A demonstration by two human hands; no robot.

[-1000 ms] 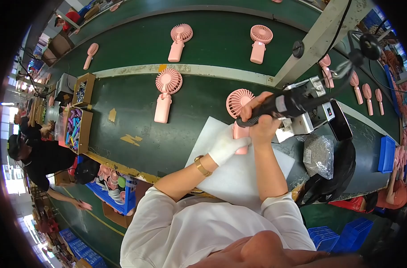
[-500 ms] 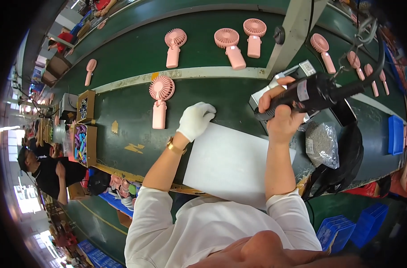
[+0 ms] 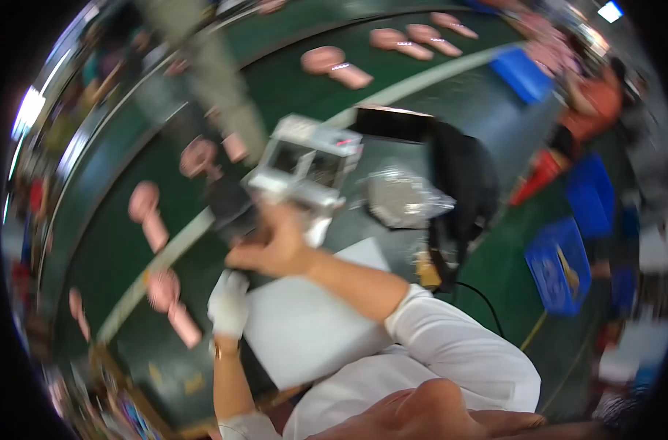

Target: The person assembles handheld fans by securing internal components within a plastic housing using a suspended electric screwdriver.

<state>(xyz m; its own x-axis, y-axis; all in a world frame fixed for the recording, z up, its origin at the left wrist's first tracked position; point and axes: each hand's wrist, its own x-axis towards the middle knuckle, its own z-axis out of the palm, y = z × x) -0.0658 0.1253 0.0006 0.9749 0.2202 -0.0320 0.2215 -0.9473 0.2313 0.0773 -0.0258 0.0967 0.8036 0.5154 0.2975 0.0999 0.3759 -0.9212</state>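
My right hand (image 3: 279, 246) is closed round a black electric screwdriver (image 3: 233, 205), held over the bench near the far end of a white sheet (image 3: 312, 330). Motion blurs the tool, and its tip is not clear. My left hand (image 3: 229, 304), in a white glove, is just below the screwdriver beside the sheet's left edge; its fingers are smeared, so their grip is unclear. Left of that hand, a pink handheld fan (image 3: 174, 308) lies on the bench. A pale box-shaped device (image 3: 304, 158) with dark openings stands beyond my right hand.
More pink fans (image 3: 337, 66) lie on the green belt (image 3: 275, 81) beyond a pale rail (image 3: 400, 92). A clear bag of small grey parts (image 3: 403, 198) sits beside a black bag (image 3: 462, 180). Blue crates (image 3: 557, 264) stand at right, with a person (image 3: 598, 95) farther off.
The whole view has swung round toward the right and blurred. My right hand, with the screwdriver, has come across to my gloved left hand; before, they were well apart.
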